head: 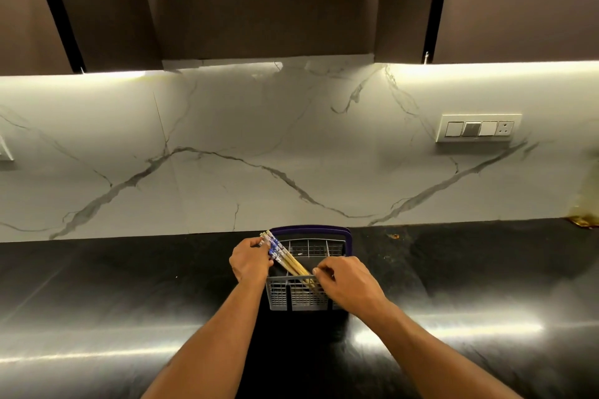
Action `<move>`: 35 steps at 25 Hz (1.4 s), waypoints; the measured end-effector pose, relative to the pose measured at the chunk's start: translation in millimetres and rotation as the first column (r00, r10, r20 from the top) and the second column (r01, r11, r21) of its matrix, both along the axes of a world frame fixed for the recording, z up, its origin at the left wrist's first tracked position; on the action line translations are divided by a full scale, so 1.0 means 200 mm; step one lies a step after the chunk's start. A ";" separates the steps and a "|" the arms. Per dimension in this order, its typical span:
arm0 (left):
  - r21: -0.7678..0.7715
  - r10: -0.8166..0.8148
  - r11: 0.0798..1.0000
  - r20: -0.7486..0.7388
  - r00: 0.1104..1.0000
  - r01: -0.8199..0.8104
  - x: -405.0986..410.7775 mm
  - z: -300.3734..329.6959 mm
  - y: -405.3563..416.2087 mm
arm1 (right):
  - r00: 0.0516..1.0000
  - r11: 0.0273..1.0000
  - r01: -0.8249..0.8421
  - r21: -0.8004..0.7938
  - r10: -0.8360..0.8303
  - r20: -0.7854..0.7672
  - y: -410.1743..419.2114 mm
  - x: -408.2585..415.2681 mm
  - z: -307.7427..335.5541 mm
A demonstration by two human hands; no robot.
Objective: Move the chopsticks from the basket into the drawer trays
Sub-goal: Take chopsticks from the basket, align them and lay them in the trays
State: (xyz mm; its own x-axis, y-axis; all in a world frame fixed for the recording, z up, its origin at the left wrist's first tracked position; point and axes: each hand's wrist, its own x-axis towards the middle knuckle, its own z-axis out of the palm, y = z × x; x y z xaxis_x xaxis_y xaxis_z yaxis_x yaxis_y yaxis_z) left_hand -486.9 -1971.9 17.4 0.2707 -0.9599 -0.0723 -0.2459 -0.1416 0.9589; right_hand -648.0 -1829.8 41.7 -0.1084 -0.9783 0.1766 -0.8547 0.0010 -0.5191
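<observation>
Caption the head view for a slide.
Left hand grips chopsticks leaning from grey basket; right hand on its rim.

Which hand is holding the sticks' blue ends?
The left hand. It grips the chopsticks at their blue patterned tops; the right hand rests on the basket rim by their plain tips.

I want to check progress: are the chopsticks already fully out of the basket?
No, the chopsticks lean with their lower ends inside the basket, the left hand gripping their upper ends.

Black countertop [129,285], marble backsplash [227,146], switch panel [478,128]
</observation>
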 end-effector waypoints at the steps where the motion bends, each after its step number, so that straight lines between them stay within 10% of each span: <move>1: -0.004 -0.011 1.000 0.004 1.000 0.011 0.01 0.01 0.00 | 1.000 1.000 -0.002 0.006 0.002 0.001 0.00 0.00 0.00; 10: -0.201 -0.135 0.968 0.102 0.986 0.153 0.17 0.29 0.03 | 0.999 0.998 0.026 -0.059 -0.023 0.037 0.05 0.03 0.03; 22: -0.344 -0.606 0.647 0.311 0.732 0.681 0.20 1.12 0.37 | 0.957 0.965 0.066 -0.252 0.011 0.291 0.07 0.19 0.42; 35: -0.440 -0.680 0.536 0.282 0.677 0.721 0.12 1.25 0.61 | 0.837 0.969 0.037 -0.245 0.104 0.538 0.29 0.14 0.57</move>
State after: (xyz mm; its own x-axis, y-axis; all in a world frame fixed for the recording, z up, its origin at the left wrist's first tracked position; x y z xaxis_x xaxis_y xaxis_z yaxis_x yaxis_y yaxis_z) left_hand -463.2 -1849.7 266.6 -0.5193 -0.7347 0.4367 -0.1268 0.5715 0.8107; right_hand -620.5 -1771.1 156.0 -0.2231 -0.9193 0.3242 -0.4314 -0.2051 -0.8785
